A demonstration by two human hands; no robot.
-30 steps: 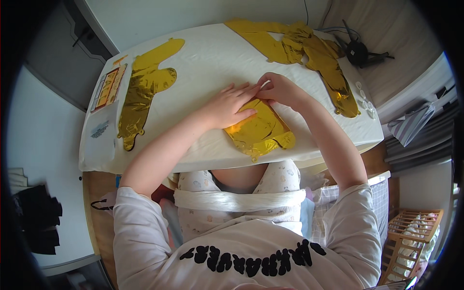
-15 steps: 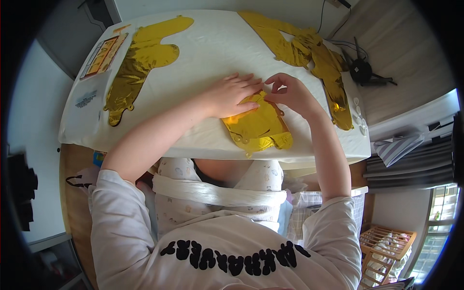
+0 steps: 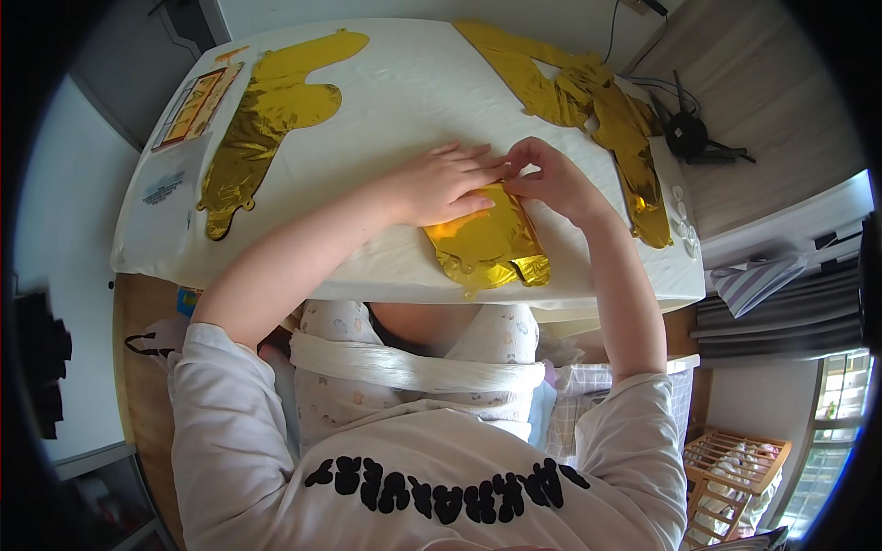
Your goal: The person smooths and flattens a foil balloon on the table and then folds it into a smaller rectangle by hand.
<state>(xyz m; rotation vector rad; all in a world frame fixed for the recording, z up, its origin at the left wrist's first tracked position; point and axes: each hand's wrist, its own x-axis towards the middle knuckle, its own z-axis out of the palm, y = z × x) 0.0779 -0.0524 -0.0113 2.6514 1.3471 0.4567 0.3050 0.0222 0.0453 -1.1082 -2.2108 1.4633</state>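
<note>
A folded gold foil balloon (image 3: pixel 491 241) lies at the near edge of the table. Across its upper left part rests my left hand (image 3: pixel 448 185), palm down, fingers stretched out and thumb on the foil. My right hand (image 3: pixel 554 182) pinches the balloon's far edge between thumb and forefinger, close to the left fingertips. Part of the foil is hidden under the left hand. A small tab and a crumpled end stick out at the near side.
On the white-covered table (image 3: pixel 395 101) lie a flat gold foil balloon (image 3: pixel 276 106) at left and crumpled gold foil (image 3: pixel 579 87) at right. Printed card (image 3: pixel 197 106) and a clear bag (image 3: pixel 161 202) are far left. A black router-like device (image 3: pixel 686 135) sits beyond the right edge.
The balloon's right edge has been folded in, so the piece looks narrower and neater. My right hand has moved slightly left; the left hand shifts a little.
</note>
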